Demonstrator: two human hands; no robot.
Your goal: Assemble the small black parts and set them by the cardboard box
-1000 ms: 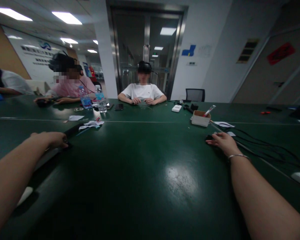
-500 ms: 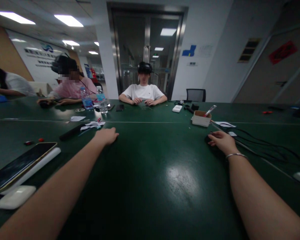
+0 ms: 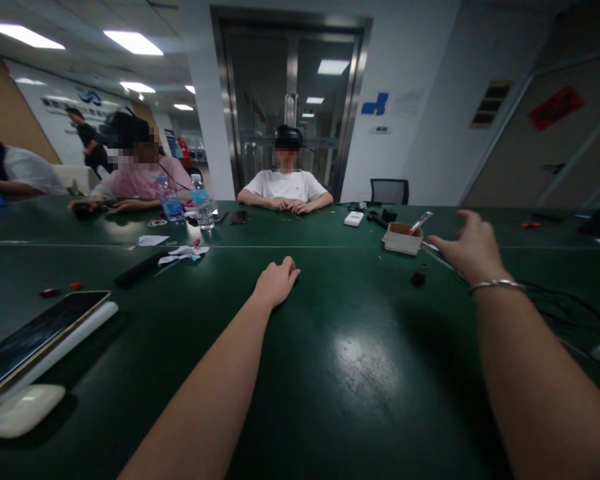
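Note:
My left hand (image 3: 277, 281) rests on the green table (image 3: 300, 373) near its middle. Its fingers are curled in toward the palm, and the underside is hidden, so I cannot see whether anything is inside. Farther right, my right hand (image 3: 473, 247) is raised above the table, thumb and fingers spread apart and nothing between them. A silver bangle (image 3: 497, 285) circles that wrist. Below and left of the right hand lies a small black object (image 3: 419, 275) with a lighter end. Beyond it stands a small open box (image 3: 403, 244) with a pen-like item (image 3: 420, 223) leaning in it.
Black cables (image 3: 555, 303) run along the right side. On the left lie a phone (image 3: 45, 337), a white rounded case (image 3: 24, 411), a black bar-shaped item (image 3: 140, 269) and crumpled paper (image 3: 183, 254). Water bottles (image 3: 201, 203) stand farther back, where people sit across the table.
My left hand has slid right toward the table's middle. My right hand has let go of the small black object, lifted and spread its fingers. A walking person has appeared at the back left.

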